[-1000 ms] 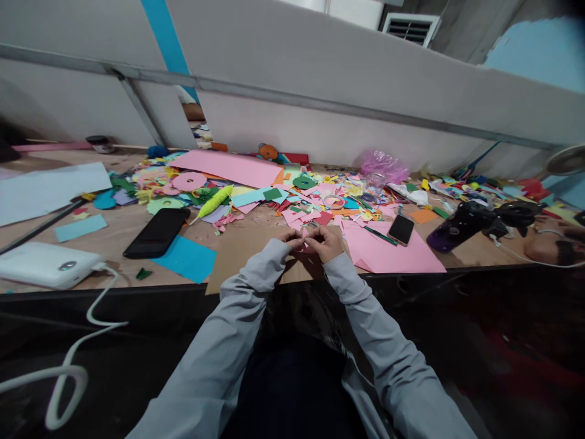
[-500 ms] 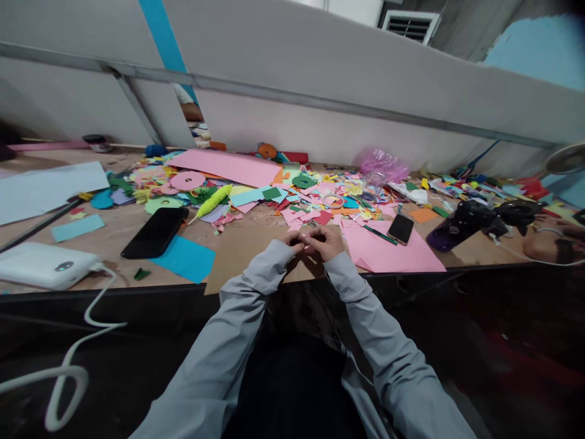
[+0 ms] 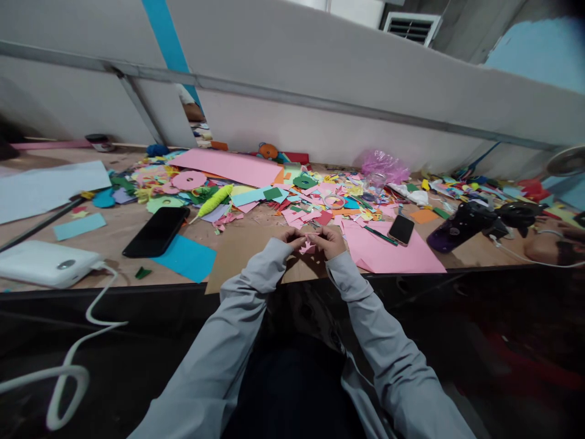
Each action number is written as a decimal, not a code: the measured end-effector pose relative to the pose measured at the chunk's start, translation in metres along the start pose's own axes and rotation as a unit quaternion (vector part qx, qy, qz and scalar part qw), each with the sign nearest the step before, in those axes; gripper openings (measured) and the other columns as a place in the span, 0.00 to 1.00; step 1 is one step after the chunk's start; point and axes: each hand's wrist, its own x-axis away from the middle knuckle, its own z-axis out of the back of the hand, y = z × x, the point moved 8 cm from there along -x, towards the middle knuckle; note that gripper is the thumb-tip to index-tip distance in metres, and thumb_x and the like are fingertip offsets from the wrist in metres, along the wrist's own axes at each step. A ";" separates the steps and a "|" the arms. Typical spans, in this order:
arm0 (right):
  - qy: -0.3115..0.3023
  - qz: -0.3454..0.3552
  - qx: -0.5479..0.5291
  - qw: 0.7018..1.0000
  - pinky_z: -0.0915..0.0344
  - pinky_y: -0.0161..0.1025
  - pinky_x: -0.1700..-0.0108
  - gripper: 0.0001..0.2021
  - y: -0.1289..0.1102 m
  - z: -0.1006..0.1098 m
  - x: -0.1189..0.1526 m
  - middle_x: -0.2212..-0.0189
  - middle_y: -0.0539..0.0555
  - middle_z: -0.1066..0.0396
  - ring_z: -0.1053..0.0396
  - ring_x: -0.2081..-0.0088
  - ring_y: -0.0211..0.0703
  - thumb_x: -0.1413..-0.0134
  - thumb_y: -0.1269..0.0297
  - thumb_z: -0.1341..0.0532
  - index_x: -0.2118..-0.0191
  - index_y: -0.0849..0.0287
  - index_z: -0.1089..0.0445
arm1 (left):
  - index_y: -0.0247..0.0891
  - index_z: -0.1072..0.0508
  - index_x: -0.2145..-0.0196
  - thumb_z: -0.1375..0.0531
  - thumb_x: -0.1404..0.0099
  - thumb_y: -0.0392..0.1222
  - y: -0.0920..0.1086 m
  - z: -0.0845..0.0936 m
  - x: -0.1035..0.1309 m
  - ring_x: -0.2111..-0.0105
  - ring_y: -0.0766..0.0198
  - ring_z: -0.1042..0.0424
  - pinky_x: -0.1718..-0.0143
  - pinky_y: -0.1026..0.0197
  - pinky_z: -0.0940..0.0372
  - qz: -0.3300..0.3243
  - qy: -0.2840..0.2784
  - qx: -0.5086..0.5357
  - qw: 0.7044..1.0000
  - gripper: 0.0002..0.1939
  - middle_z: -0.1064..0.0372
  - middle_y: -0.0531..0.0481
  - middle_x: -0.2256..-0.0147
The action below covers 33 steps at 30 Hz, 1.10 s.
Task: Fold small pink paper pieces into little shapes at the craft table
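Note:
Between my two hands is a small pink paper cutout (image 3: 308,246) with a jagged, cut edge. My left hand (image 3: 292,238) pinches its left side, and my right hand (image 3: 331,241) pinches its right side. Both hands are close together just above a brown sheet (image 3: 242,253) at the table's front edge. To the right of my right hand lies a large pink sheet (image 3: 393,259), partly over the brown one. The fingertips cover part of the cutout, so its full shape cannot be made out.
Heaped paper scraps (image 3: 315,195) spread behind my hands. A black phone (image 3: 158,231) and white power bank (image 3: 50,264) lie left. A smaller phone (image 3: 401,230), green pen (image 3: 381,235) and purple bottle (image 3: 450,235) are right. Another person's hand (image 3: 543,244) shows at far right.
My hands have moved slightly apart, and more of the pink cutout now shows between them, its cut edge hanging below the fingers. The view has shifted a little.

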 end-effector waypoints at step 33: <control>-0.093 -0.027 0.057 0.994 0.41 0.33 0.77 0.15 0.004 -0.019 0.006 0.82 0.47 0.34 0.37 0.79 0.36 0.56 0.51 0.36 0.76 0.60 0.32 | 0.36 0.31 0.74 0.33 0.54 0.53 0.007 0.006 0.001 0.80 0.70 0.39 0.78 0.66 0.43 -0.030 0.035 -0.013 0.999 0.18 0.35 0.55 0.80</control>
